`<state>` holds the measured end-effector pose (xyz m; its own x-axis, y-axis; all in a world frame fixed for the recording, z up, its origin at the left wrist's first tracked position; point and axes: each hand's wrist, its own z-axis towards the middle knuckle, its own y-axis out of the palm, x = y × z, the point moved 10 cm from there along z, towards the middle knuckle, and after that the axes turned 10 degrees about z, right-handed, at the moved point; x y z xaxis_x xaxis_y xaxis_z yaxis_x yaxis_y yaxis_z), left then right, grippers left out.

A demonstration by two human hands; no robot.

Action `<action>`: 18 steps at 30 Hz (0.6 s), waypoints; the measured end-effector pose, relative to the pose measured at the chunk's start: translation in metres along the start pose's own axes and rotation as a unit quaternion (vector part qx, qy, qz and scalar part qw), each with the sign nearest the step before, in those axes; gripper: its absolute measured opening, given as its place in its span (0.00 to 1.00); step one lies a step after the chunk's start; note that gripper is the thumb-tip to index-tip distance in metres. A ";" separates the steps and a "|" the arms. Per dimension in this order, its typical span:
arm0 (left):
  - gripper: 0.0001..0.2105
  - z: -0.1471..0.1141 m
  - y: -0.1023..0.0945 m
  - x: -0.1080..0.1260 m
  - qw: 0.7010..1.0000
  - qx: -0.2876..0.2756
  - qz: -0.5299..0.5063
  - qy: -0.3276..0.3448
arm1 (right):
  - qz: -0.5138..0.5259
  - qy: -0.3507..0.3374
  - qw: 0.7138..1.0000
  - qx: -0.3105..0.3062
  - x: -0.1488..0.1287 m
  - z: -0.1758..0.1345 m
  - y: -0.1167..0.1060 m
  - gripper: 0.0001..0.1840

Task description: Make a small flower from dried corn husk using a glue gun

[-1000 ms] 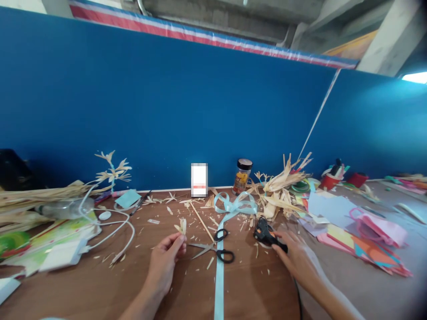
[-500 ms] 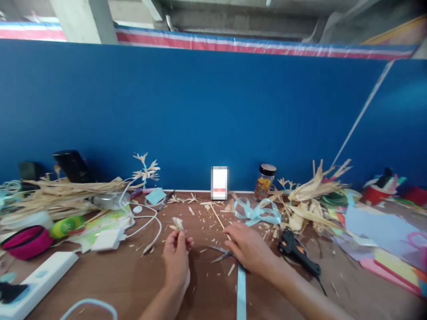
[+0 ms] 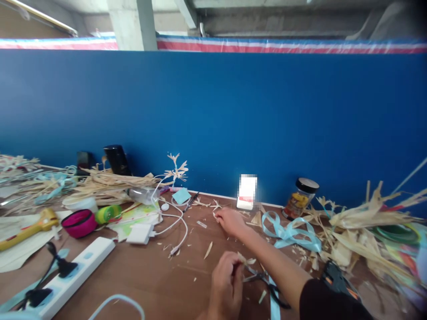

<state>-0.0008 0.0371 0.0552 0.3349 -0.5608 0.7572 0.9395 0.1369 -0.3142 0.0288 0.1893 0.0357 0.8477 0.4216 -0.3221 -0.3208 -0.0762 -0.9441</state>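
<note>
My left hand [image 3: 227, 280] is closed low in the middle, its thumb and fingers pinched on a small piece of corn husk [image 3: 246, 259]. Beyond it, my right hand [image 3: 231, 222] is stretched to the back of the table with fingers bent together. Its fingertips touch down beside a small star-shaped husk flower [image 3: 216, 205]; what they grip is too small to make out. Black-handled scissors [image 3: 259, 276] lie just right of my left hand, over a light blue ribbon strip [image 3: 274, 300]. My right forearm passes above the scissors.
A ribbon bow [image 3: 308, 240], a lidded jar [image 3: 299, 200], husk bundles [image 3: 363, 218] and a glue gun [image 3: 338, 280] are on the right. At left are a white charger [image 3: 140, 233] with cable, a power strip [image 3: 75, 278] and a standing husk-flower stem [image 3: 175, 171]. A lit phone [image 3: 247, 191] leans at the back.
The view has turned left. My right hand has left the thin stick by the scissors and reached to the back of the table. My left hand, still pinching husk, is now beside the scissors.
</note>
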 end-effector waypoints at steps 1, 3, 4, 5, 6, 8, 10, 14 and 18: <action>0.08 0.000 -0.001 0.000 1.000 0.000 0.008 0.012 | -0.008 0.001 1.000 -0.004 -0.001 0.003 0.003 0.11; 0.09 0.001 0.000 0.006 0.998 -0.009 0.020 0.051 | -0.025 0.004 1.000 -0.011 -0.002 0.007 0.009 0.10; 0.09 0.000 0.002 0.010 0.997 -0.018 0.025 0.076 | -0.034 0.007 0.999 -0.016 -0.002 0.008 0.013 0.10; 0.10 -0.001 0.004 0.014 0.994 -0.027 0.031 0.098 | -0.043 0.010 0.999 -0.020 -0.001 0.009 0.016 0.10; 0.10 -0.002 0.005 0.018 0.992 -0.035 0.038 0.114 | -0.052 0.012 0.998 -0.024 0.000 0.010 0.018 0.10; 0.11 -0.003 0.007 0.022 0.990 -0.043 0.051 0.127 | -0.066 0.008 0.997 -0.029 0.001 0.009 0.021 0.11; 0.10 -0.003 0.006 0.023 0.989 -0.041 0.057 0.128 | -0.073 -0.008 0.997 -0.031 -0.001 0.005 0.020 0.10; 0.10 -0.004 0.005 0.025 0.988 -0.035 0.059 0.137 | -0.064 -0.072 0.995 -0.032 -0.019 -0.013 0.016 0.09; 0.11 -0.006 0.007 0.028 0.987 -0.050 0.057 0.144 | -0.048 -0.151 0.986 -0.042 -0.046 -0.036 0.019 0.08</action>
<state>0.0147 0.0172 0.0704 0.3901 -0.7576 0.5233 0.8799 0.1393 -0.4543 -0.0016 0.1356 0.0298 0.7033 0.6803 -0.2066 -0.1973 -0.0924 -0.9760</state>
